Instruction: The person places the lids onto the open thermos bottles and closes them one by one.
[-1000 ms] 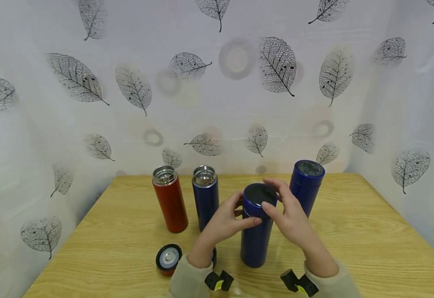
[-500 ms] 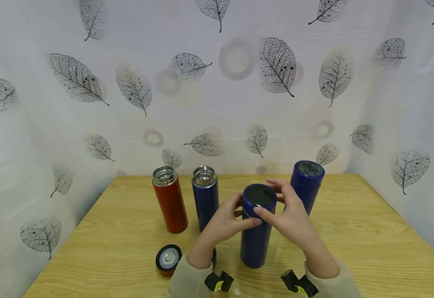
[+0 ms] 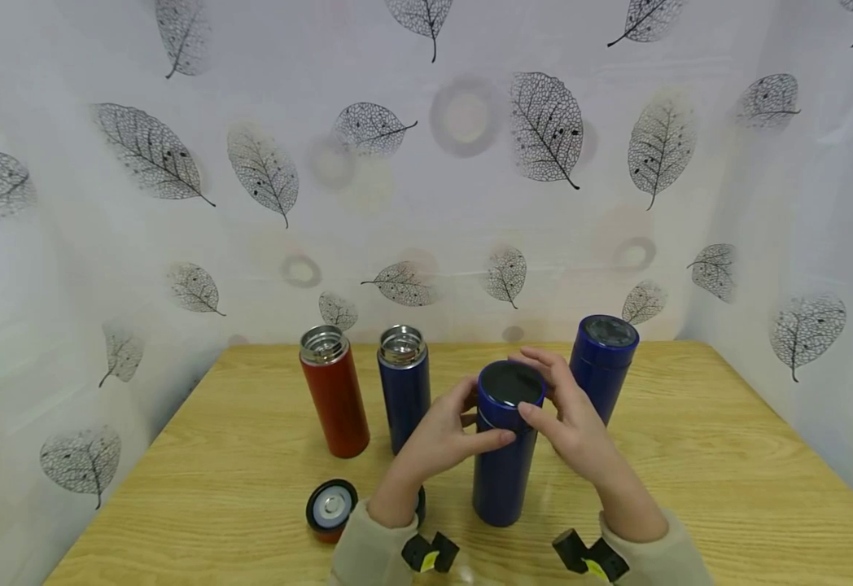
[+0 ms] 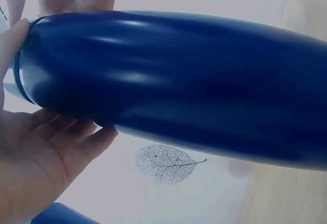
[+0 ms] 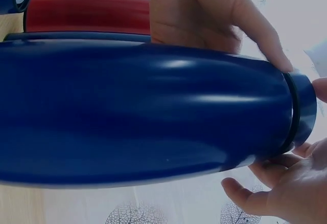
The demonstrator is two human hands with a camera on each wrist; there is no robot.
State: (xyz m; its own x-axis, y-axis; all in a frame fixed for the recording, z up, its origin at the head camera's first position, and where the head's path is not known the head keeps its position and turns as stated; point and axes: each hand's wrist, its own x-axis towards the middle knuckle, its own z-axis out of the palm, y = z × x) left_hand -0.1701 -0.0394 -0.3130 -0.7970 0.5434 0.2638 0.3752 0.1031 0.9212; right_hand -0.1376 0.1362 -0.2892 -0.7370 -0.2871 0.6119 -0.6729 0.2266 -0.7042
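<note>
Gripping the upper part of the blue bottle [image 3: 501, 480], the left hand [image 3: 441, 431] curls its fingers around it, while the right hand [image 3: 576, 427] pinches the lid [image 3: 512, 384] between thumb and fingers. The bottle stands upright on the counter [image 3: 697, 496], right of centre in the lower half of the head frame. Behind the right hand stands a second bottle [image 3: 604, 366], capped. Left of centre, a red bottle [image 3: 337, 407] and a navy bottle [image 3: 406, 399] stand uncapped; toward the lower left lies an upturned red lid [image 3: 331, 511].
</note>
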